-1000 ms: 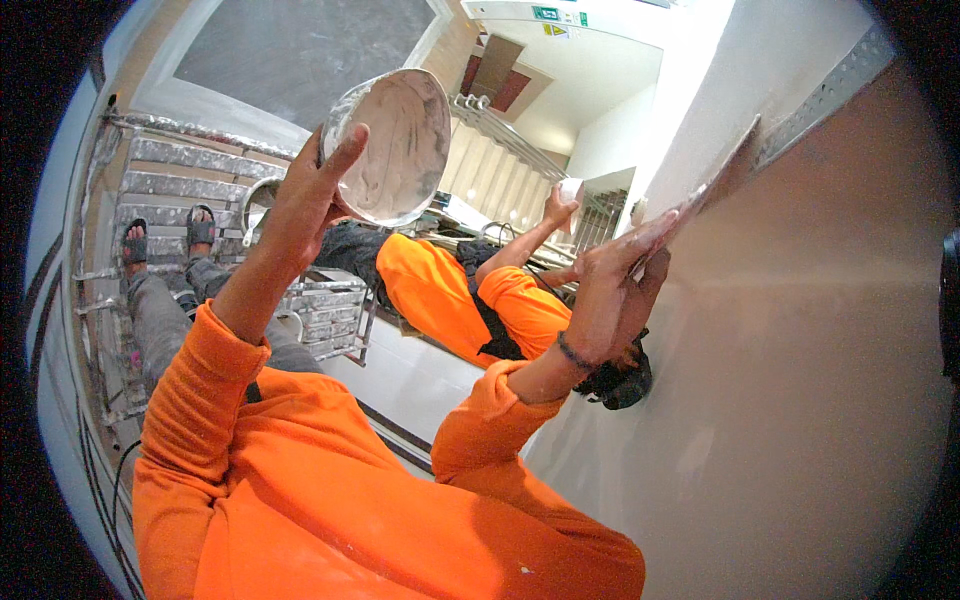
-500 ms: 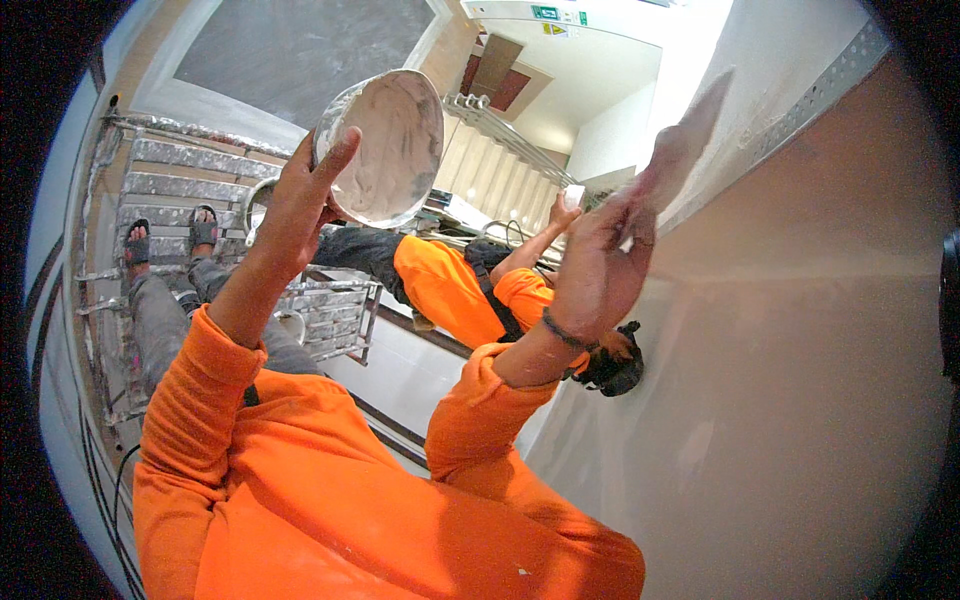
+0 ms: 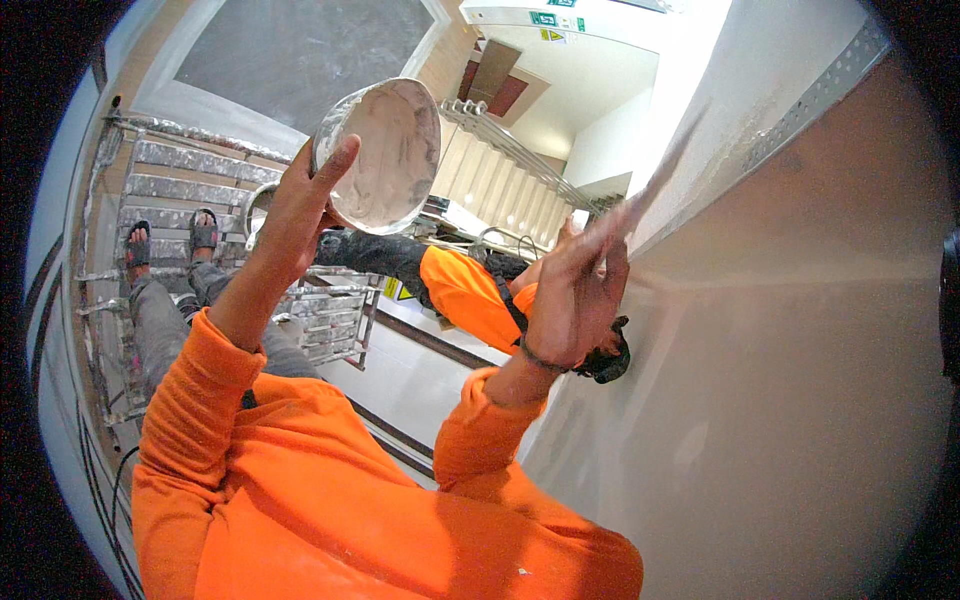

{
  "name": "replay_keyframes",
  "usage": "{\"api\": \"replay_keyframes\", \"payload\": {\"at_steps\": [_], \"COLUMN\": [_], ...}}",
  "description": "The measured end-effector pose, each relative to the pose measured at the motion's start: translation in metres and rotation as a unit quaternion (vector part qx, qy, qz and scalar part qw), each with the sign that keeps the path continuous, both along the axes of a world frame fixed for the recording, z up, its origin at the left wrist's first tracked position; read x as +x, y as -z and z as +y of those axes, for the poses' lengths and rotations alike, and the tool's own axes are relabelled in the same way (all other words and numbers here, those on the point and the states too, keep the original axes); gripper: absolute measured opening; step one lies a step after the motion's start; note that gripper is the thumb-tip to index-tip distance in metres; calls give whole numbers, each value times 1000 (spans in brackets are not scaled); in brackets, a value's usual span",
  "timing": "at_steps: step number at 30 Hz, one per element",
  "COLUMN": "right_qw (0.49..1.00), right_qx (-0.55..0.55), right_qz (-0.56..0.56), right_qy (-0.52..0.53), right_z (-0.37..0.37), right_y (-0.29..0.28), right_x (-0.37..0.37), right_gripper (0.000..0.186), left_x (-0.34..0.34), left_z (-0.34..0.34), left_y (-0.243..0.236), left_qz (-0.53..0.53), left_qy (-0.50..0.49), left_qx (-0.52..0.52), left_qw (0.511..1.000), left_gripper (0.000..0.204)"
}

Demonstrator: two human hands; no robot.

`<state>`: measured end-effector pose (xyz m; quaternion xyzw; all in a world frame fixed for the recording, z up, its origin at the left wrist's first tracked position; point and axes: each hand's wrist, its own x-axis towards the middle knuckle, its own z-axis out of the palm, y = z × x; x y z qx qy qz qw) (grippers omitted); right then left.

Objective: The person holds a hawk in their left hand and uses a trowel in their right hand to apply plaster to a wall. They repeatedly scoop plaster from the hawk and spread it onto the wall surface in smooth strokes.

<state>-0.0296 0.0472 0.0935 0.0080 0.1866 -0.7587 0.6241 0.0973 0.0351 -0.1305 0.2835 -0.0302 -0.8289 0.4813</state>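
In my left hand [image 3: 298, 205] is a round bowl [image 3: 388, 150], tilted so that its inside faces me, with pale pinkish filler smeared over it. My thumb lies over the rim and the fingers go behind the wall of the bowl. My right hand [image 3: 578, 295] is closed on a putty knife [image 3: 672, 170], raised beside the wall edge. Motion smears the knife, and its handle is mostly hidden by the hand. I cannot tell whether the blade touches the wall.
A perforated metal corner strip [image 3: 820, 95] runs along the edge of the wall [image 3: 760, 420] at right. Below, a co-worker in orange [image 3: 465, 295] bends near that wall. My feet stand on a splattered slatted platform [image 3: 165, 185]; a bucket [image 3: 258, 212] is beside them. Behind are pale folded panels [image 3: 500, 165].
My right hand has moved left and slightly down with the putty knife, whose blade now shows as a thin blur. The left hand and bowl barely shift. The co-worker has moved a little.
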Motion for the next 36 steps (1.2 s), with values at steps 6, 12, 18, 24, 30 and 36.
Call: {"api": "replay_keyframes", "payload": {"at_steps": [6, 12, 18, 24, 30, 36], "right_qw": [998, 996, 996, 996, 998, 997], "right_qx": [-38, -52, 17, -7, -61, -73], "right_qz": [39, -4, 87, 88, 13, 25], "right_qy": [-36, -68, 16, 34, 31, 14], "right_z": [-34, 7, 20, -28, -9, 48], "right_y": [-13, -26, 1, -11, -27, -2], "right_x": [3, 39, -11, -72, -41, -26], "right_gripper": [37, 41, 46, 39, 38, 46], "left_x": [7, 3, 5, -3, -11, -7], "left_z": [0, -2, 2, 10, 6, 0], "left_y": [-2, 1, 6, 12, 19, 13], "left_qz": [-15, -2, -4, -2, 1, 4], "left_qy": [-5, -1, 0, -24, 3, -8], "left_qx": [11, -1, 17, 48, 56, 59], "left_qw": [1000, 1000, 1000, 999, 998, 998], "left_gripper": [73, 73, 74, 73, 71, 70]}}
